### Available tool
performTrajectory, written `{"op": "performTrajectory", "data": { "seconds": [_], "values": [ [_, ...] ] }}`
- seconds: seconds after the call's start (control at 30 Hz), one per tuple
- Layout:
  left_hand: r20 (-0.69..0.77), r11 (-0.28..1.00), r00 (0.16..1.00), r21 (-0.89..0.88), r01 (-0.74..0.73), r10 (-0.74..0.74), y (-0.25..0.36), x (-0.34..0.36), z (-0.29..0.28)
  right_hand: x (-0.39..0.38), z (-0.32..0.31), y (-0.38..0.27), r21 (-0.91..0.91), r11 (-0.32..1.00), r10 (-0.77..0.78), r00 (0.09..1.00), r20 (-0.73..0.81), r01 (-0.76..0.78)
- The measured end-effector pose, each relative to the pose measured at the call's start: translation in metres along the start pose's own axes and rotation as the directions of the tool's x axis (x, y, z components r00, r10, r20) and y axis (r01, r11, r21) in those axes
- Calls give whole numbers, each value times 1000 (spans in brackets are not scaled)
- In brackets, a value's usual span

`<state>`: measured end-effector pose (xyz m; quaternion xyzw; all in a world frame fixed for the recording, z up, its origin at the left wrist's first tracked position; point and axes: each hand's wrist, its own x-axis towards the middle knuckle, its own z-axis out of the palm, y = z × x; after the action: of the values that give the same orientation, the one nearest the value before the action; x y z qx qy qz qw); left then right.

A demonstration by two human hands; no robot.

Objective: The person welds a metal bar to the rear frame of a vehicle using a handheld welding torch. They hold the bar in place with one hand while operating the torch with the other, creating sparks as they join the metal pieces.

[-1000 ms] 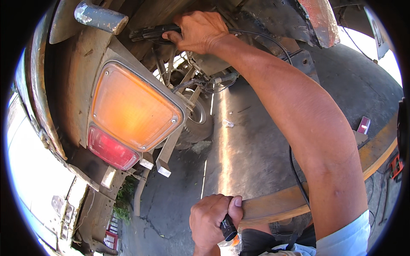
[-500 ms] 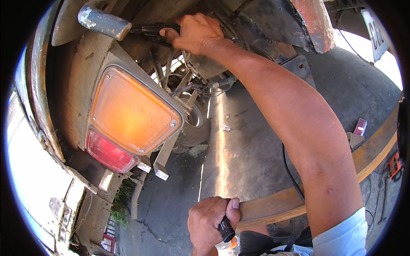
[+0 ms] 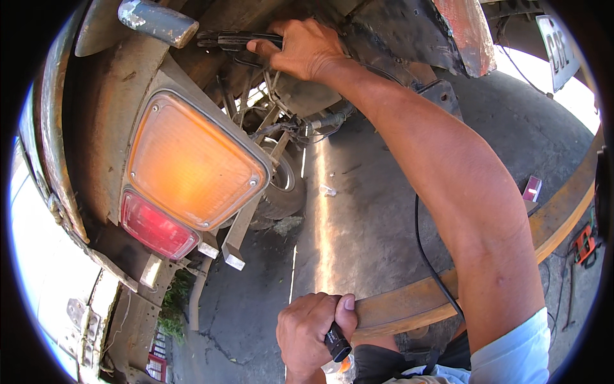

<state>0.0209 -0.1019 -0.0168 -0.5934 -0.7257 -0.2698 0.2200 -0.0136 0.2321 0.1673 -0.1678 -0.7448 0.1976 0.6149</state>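
My right hand reaches up under the vehicle body, closed around a black clamp-like tool. Its long jaws point left, close to the end of a worn blue-grey pipe; what lies inside my grip is hidden. Low in the middle, my left hand is closed around a short black flashlight, whose round end faces down. That hand lies at the rusty curved metal bar; whether it rests on it I cannot tell. Left of my right arm is a lamp with an orange lens and red lens.
A black cable runs past my right forearm and over the bar. A wheel and metal struts stand behind the lamp. Jagged sheet metal hangs at upper right, near a plate. An orange-red object lies on the floor at right.
My right hand has shifted slightly right with the clamp-like tool, so more of its jaws shows and a gap to the pipe appears. The view has turned a little; my left hand keeps its grip.
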Motion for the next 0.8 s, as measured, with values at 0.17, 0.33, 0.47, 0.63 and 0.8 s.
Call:
{"op": "performTrajectory", "data": {
  "seconds": [0.17, 0.33, 0.47, 0.63, 0.8],
  "values": [
    [12, 1000, 1000, 14, 7, -7, 1, 1, -1, 3, 5, -16, 9, 999, -38, 999, 31, 38],
    [5, 1000, 1000, 27, -6, 6, 0, 1, -1, 13, 5, -17, 43, 999, -31, 1000, -7, 31],
    [16, 999, 1000, 30, 11, -11, 1, 0, -1, 15, 5, -4, -5, 1000, -16, 998, -54, 16],
    [23, 1000, 999, 6, 26, -26, 0, -1, -1, 18, 8, 4, -82, 995, -60, 995, -84, 53],
    [13, 1000, 1000, 18, -2, 2, -3, -1, 1, 17, 5, 8, -49, 997, -61, 994, -94, 57]
  ]
}}
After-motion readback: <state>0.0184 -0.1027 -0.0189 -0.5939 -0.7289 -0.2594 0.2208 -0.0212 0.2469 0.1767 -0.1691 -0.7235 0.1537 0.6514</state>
